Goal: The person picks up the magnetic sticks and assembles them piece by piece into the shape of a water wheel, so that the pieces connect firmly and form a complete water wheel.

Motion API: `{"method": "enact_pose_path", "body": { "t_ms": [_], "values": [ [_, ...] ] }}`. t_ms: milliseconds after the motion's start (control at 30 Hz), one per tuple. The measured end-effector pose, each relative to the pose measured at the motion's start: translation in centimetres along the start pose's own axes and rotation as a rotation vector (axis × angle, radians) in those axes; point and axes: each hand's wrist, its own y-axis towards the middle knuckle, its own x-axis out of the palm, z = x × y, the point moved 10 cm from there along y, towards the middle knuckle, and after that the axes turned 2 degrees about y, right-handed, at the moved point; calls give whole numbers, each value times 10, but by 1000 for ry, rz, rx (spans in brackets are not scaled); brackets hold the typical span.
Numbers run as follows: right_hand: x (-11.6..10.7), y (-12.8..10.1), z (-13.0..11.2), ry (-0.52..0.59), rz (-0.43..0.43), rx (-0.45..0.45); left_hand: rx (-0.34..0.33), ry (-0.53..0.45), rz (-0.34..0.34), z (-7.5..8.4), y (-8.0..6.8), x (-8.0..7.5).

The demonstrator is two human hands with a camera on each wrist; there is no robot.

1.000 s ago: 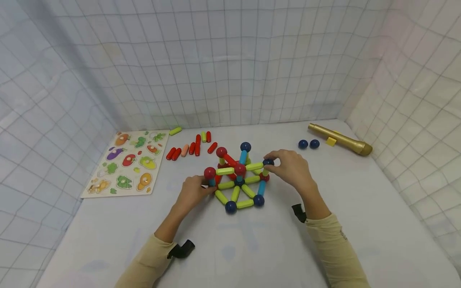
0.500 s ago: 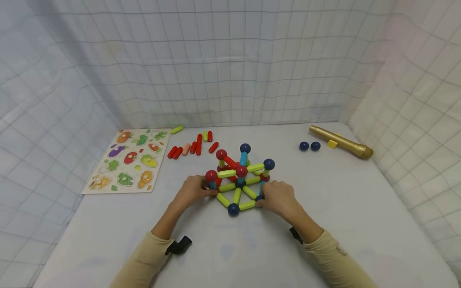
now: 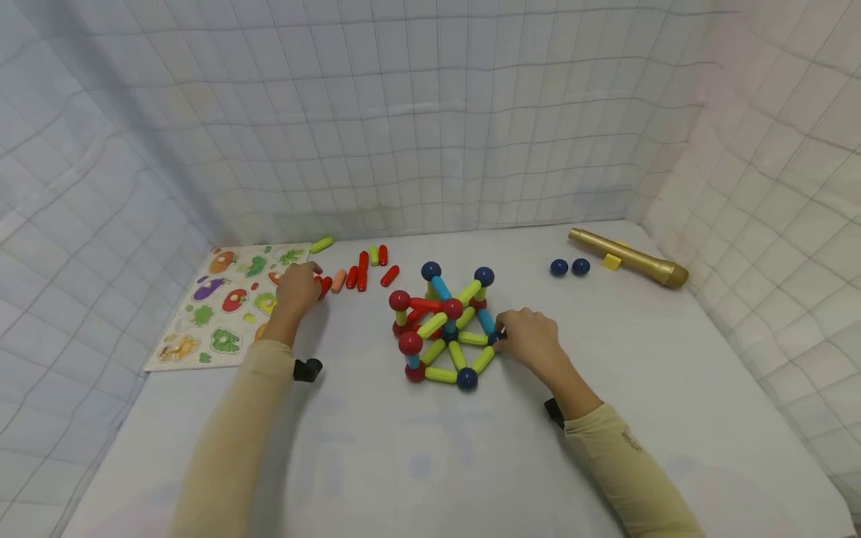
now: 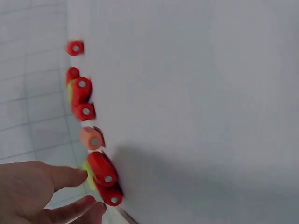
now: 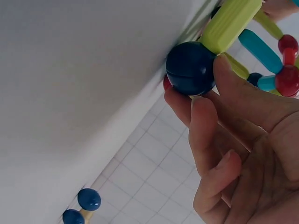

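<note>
Rod-and-ball structure (image 3: 444,329) sits mid-table. Right hand (image 3: 528,340) pinches its right-side blue ball (image 5: 190,68), fingers curled. Left hand (image 3: 296,288), fingers loosely extended, holding nothing, reaches far-left to the loose red rods (image 3: 353,278). Beyond: puzzle board (image 3: 229,306) left; two blue balls (image 3: 568,267) and gold tube (image 3: 628,258) far right.

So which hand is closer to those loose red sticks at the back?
Left. The left hand reaches right up to the red sticks, fingertips beside them. The right hand is apart, pinching a blue ball on the model.

Left hand (image 3: 296,288) left the structure (image 3: 444,325) for red rods (image 3: 324,285).
</note>
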Motion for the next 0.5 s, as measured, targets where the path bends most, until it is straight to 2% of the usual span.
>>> {"method": "enact_pose_path", "body": {
  "t_ms": [67,167,367,433,500],
  "values": [
    [-1,2,5,12,1,9,-13,55,-58,-7,10,10],
    [-3,2,8,13,6,19,6,88,-116,-6,17,19],
    [-4,2,2,-1,-11,32,17,100,-126,-12,13,22],
    [-4,2,0,-4,-17,31,-8,88,-123,-18,10,21],
    [-4,2,-1,-9,-21,26,-45,54,-84,-21,4,14]
  ]
}}
